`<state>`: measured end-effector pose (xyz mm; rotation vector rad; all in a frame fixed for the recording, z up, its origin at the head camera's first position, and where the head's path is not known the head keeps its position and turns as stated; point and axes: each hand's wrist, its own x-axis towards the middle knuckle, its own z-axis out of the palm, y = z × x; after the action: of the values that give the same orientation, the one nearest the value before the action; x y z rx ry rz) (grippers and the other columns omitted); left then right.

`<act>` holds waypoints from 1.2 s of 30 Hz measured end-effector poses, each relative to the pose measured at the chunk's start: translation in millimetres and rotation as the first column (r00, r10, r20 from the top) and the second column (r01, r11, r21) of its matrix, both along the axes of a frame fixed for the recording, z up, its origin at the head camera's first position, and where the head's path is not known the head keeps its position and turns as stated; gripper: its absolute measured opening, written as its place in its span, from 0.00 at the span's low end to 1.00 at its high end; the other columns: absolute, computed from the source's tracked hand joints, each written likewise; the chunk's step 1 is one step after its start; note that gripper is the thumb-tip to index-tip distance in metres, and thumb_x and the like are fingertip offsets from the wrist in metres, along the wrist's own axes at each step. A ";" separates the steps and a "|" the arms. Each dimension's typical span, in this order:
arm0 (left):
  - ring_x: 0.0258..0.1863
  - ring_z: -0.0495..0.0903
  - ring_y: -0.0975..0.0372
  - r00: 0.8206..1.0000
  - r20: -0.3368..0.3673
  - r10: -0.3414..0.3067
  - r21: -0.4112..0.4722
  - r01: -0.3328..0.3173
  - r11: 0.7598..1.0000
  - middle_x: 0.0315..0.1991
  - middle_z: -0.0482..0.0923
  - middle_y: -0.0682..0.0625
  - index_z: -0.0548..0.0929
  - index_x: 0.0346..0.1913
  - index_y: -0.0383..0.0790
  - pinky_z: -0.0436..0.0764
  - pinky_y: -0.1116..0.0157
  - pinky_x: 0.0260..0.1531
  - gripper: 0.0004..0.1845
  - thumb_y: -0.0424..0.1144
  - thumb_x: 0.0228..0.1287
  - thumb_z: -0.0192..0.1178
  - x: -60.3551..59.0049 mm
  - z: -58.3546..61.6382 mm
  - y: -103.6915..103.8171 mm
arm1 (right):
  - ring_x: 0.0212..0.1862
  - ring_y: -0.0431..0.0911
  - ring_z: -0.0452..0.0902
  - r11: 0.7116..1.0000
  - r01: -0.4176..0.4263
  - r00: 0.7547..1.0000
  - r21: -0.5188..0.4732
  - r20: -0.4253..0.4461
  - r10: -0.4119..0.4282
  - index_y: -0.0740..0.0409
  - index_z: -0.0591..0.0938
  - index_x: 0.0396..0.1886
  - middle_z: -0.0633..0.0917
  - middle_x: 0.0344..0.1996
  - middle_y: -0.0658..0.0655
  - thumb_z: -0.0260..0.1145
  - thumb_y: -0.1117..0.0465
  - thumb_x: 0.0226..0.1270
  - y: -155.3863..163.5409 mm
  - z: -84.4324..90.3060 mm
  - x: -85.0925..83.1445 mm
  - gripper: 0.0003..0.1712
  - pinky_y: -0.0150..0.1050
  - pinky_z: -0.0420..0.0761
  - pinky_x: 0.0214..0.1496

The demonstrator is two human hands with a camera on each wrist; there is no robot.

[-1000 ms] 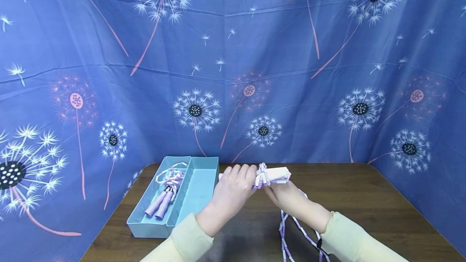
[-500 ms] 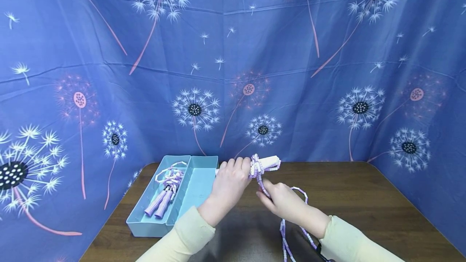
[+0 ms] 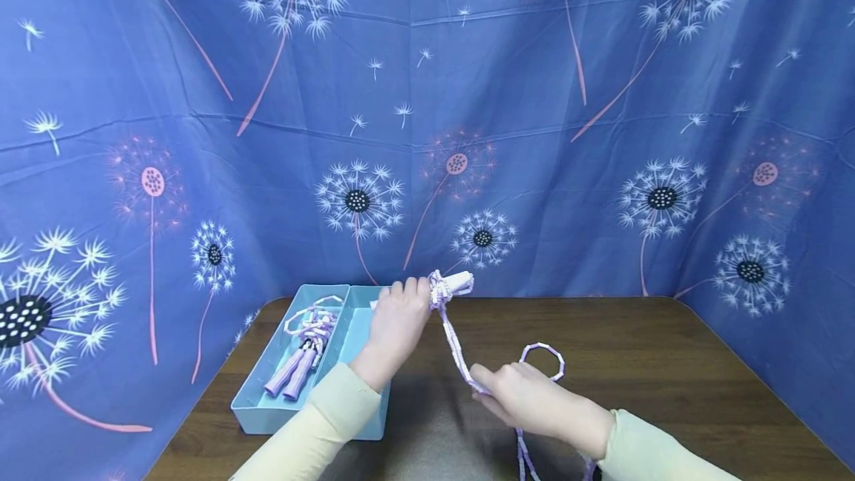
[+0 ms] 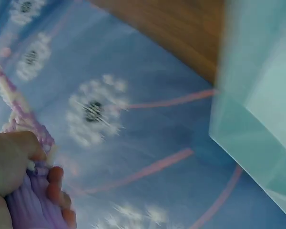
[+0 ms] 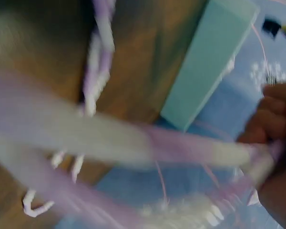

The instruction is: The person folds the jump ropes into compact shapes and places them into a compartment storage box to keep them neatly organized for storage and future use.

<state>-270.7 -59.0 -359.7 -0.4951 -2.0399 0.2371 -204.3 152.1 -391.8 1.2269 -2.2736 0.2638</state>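
Note:
My left hand (image 3: pixel 401 321) grips a beaded jump rope's purple ridged handles (image 4: pixel 33 205), mostly hidden by its fingers in the head view. Beside that fist, beaded rope is wound around a pale, washed-out bundle (image 3: pixel 457 283). From there white-and-purple rope (image 3: pixel 454 340) slants down to my right hand (image 3: pixel 528 399), which holds the strands in its curled fingers. More rope loops (image 3: pixel 542 346) above the right wrist and hangs below it. In the right wrist view, blurred rope strands (image 5: pixel 181 147) run into the right hand's fingers (image 5: pixel 271 114).
Two joined light-blue bins stand on the left of the brown table (image 3: pixel 654 377). The left bin (image 3: pixel 267 421) holds another beaded jump rope with purple handles (image 3: pixel 294 373). My left forearm covers part of the right bin (image 3: pixel 367 425). A patterned blue cloth (image 3: pixel 534 169) hangs behind.
My left hand has moved left, carrying the handles and bundle over the right bin. My right hand has moved down, away from the bundle, and the rope between the hands has lengthened.

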 end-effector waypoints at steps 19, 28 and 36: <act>0.17 0.73 0.57 0.998 0.036 -0.055 -0.072 0.058 0.996 0.21 0.73 0.49 0.75 0.29 0.41 0.65 0.64 0.15 0.07 0.37 0.52 0.64 -1.6 -17.0 -9.6 | 0.15 0.31 0.46 0.995 -0.083 0.951 0.049 -0.293 0.094 0.51 0.66 0.23 0.59 0.12 0.37 0.48 0.48 0.73 13.1 51.5 2.2 0.19 0.28 0.48 0.14; 0.17 0.73 0.58 0.994 0.055 -0.095 -0.111 0.101 0.989 0.20 0.73 0.50 0.75 0.28 0.43 0.65 0.65 0.16 0.08 0.38 0.50 0.65 7.7 -19.5 3.7 | 0.14 0.33 0.48 0.986 -0.124 0.895 0.108 -0.418 0.158 0.52 0.69 0.23 0.64 0.11 0.40 0.42 0.49 0.76 15.9 85.1 -3.5 0.21 0.30 0.53 0.13; 0.18 0.73 0.60 0.983 0.128 -0.135 -0.217 0.160 0.963 0.21 0.74 0.53 0.77 0.30 0.46 0.66 0.65 0.18 0.05 0.38 0.53 0.64 20.1 -19.6 10.8 | 0.13 0.36 0.54 0.973 -0.139 0.860 0.184 -0.465 0.211 0.52 0.70 0.22 0.68 0.13 0.42 0.48 0.51 0.73 20.9 104.5 -8.2 0.18 0.31 0.59 0.14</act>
<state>-250.6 -48.2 -379.4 -0.8158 -2.0839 0.3610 -212.5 173.0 -287.3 1.3946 -1.7738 -0.1377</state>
